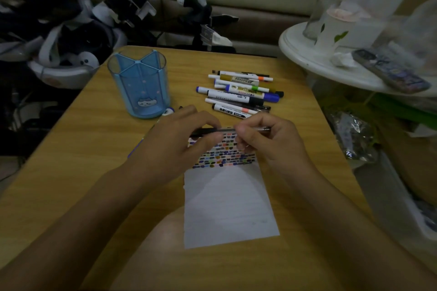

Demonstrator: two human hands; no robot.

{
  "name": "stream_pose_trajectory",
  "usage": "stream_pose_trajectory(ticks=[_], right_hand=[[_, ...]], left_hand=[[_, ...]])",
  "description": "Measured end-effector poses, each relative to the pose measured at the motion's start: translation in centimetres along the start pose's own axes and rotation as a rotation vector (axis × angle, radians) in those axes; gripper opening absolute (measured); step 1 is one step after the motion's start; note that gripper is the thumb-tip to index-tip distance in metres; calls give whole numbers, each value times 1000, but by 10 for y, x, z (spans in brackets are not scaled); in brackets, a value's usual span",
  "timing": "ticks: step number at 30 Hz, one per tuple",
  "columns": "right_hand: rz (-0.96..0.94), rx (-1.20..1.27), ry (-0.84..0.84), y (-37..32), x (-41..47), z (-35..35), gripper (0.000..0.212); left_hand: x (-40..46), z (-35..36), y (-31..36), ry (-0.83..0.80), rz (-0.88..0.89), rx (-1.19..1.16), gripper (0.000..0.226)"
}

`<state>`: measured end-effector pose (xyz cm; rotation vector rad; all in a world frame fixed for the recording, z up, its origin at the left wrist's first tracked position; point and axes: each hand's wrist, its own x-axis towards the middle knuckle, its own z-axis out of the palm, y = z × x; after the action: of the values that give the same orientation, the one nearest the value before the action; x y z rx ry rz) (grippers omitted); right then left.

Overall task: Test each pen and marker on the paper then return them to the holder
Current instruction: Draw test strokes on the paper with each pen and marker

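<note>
Black pen [227,130] is held level between both hands, left hand [175,146] and right hand [267,142] each pinching an end, right over the scribbled top of the paper [227,205]. Blue holder [140,82] stands left of the marker pile [241,92] on the wooden table [71,172].

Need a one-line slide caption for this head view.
Both hands, left and right, hold a pen over the marked paper, beside the markers and blue holder.

Both hands [227,139] grip pen [227,130] level above marked paper [227,201].
</note>
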<state>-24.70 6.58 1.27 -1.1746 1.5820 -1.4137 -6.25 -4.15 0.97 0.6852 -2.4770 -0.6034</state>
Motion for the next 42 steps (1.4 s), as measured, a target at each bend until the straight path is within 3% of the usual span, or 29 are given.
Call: stream_pose_trajectory(ticks=[3, 10, 19, 26, 34, 37, 42], right_hand=[[-2, -15, 1, 3, 1, 5, 4], [-21, -39, -2, 5, 2, 10, 5], [-33, -56, -13, 2, 6, 14, 4], [-10, -111, 30, 2, 11, 15, 22], [-17, -175, 76, 5, 15, 14, 26], [-5, -208, 70, 8, 15, 15, 24], [-3, -220, 66, 8, 16, 15, 22]], left_hand=[[0, -1, -1, -11, 3, 66, 40], [-1, -2, -3, 13, 34, 120, 19], [-2, -7, -6, 23, 22, 127, 26], [-4, -21, -20, 23, 21, 224, 26], [-10, -42, -42, 166, -149, 281, 33], [-12, -43, -50, 145, -189, 348, 22], [-13, -41, -57, 93, -162, 423, 24]])
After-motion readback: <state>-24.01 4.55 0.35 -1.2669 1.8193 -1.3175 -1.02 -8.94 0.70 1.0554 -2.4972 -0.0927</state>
